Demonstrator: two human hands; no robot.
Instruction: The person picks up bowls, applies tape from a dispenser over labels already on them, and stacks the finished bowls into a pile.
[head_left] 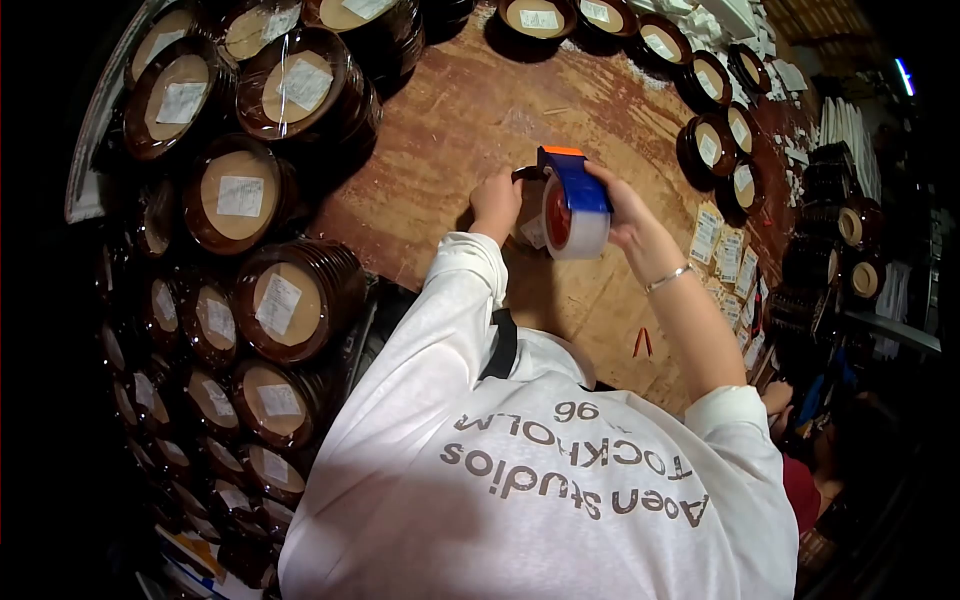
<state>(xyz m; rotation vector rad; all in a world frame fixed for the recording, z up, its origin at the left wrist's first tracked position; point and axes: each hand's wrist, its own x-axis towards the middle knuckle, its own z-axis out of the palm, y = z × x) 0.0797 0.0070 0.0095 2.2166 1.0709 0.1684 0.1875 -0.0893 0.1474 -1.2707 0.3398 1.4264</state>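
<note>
My right hand [628,208] grips a tape dispenser [577,182], which has a blue body, an orange edge and a wide roll of clear tape [583,236] on a red core. Opposite it, my left hand [496,204] is closed on the rim of a dark brown dish [524,236] with a white label inside. The dispenser's front end sits right at the dish's far edge, and the tape roll hides much of the dish. Both hands are over the wooden table [430,130].
Tall stacks of labelled brown dishes [290,303] crowd the left side. More dishes [708,148] line the far right edge. Label sheets [728,250] and small orange-handled snips [642,343] lie on the right. Another person's arm [778,398] shows at lower right.
</note>
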